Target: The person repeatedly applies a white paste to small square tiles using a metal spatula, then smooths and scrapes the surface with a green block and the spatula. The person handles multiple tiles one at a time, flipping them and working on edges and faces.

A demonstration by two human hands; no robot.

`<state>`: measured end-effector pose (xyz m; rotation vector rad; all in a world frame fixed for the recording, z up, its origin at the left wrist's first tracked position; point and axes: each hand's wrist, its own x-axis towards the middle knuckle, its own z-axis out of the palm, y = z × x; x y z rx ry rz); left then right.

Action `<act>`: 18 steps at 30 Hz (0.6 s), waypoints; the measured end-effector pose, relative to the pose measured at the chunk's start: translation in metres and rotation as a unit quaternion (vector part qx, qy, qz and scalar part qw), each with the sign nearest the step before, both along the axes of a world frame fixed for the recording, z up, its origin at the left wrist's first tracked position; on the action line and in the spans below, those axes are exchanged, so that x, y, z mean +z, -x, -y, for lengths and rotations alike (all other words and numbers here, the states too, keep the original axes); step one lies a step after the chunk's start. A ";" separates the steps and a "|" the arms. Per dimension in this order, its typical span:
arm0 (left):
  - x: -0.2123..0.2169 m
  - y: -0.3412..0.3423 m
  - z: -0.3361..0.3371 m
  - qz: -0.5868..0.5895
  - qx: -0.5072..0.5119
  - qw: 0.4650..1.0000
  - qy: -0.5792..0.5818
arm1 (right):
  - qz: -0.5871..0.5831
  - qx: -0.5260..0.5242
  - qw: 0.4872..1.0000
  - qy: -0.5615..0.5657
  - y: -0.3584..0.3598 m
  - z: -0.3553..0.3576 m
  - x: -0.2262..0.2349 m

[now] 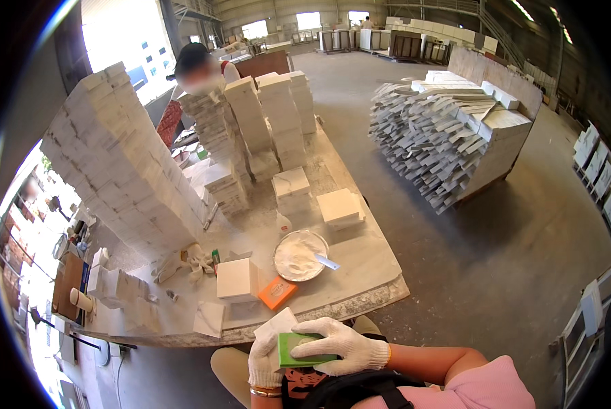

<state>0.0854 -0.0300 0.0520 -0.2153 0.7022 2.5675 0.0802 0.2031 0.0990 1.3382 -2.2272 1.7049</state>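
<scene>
Low in front of my lap, my left hand (263, 362), in a white knit glove, is closed around the edge of a white stone tile (277, 324). Over the tile lies a green sanding block (289, 349), gripped by my gloved right hand (349, 346) with its fingers across the top. The block covers much of the tile, so its face is partly hidden. Just beyond my hands, an orange box (277, 293) lies on the stone-topped table (339, 296). A round bowl of whitish paste (298, 251) stands behind it, with a blue-handled spatula (327, 262) in it.
A tall stack of white tiles (114, 170) rises at left, and more stacks (278, 119) stand farther back. A small tile pile (237, 280) sits near the front edge. Behind the stacks is a co-worker (195, 68). A loaded pallet (448, 136) stands right on the floor.
</scene>
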 end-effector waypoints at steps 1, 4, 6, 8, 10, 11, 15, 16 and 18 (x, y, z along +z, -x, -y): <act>-0.003 0.005 -0.005 -0.010 -0.002 1.000 0.020 | 0.021 -0.015 1.000 0.008 0.008 -0.002 -0.005; -0.025 -0.005 -0.029 -0.017 0.012 0.999 0.034 | 0.057 -0.140 0.988 0.045 0.046 -0.012 -0.017; -0.020 -0.005 -0.033 -0.018 0.019 0.999 0.036 | 0.085 -0.118 0.988 0.055 0.045 -0.013 -0.018; 0.019 0.000 -0.035 -0.013 -0.009 0.991 -0.134 | 0.065 -0.074 0.995 0.018 0.025 -0.010 -0.008; 0.004 0.001 -0.008 -0.037 0.007 0.999 0.016 | 0.028 -0.008 0.999 0.014 0.003 -0.003 0.000; -0.011 0.001 -0.005 -0.012 0.027 0.999 0.012 | 0.033 -0.012 0.999 0.019 0.005 -0.004 0.000; -0.005 -0.009 -0.032 -0.011 0.019 1.000 0.007 | 0.048 -0.118 0.991 0.048 0.043 -0.011 -0.012; -0.018 -0.008 -0.033 -0.008 0.024 1.000 0.013 | 0.075 -0.131 0.986 0.072 0.049 -0.012 -0.014; -0.004 -0.011 -0.030 -0.040 0.073 0.996 0.029 | 0.041 -0.109 0.993 -0.003 0.036 -0.012 -0.003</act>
